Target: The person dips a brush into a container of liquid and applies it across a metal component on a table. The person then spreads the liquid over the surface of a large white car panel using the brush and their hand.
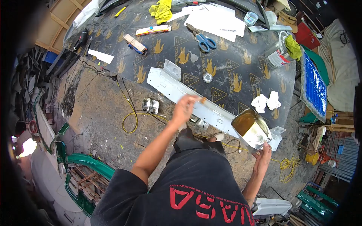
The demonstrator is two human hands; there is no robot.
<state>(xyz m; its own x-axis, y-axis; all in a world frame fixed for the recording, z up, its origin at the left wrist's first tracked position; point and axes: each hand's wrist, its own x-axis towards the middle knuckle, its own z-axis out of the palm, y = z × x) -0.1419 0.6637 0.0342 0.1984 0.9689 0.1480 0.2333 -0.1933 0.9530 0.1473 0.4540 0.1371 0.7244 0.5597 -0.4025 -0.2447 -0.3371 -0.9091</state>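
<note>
A long pale grey panel (213,114) with small holes lies along the near edge of the black-topped table (222,81). Over its middle is my left hand (184,108), its fingers closed on a small brush (203,100) with a brownish tip. My right hand (263,154) grips the lower edge of an open metal container (253,129), which is tilted and has an amber-brown inside. That container covers part of the panel's right end. A small round lid (207,78) rests on the table beyond the panel.
Blue scissors (205,43), white paper sheets (218,22), a yellow cloth (161,11) and a paint can (277,56) are farther back. Crumpled white tissues (267,101) sit at the right. A yellow cable (130,130) runs over the floor.
</note>
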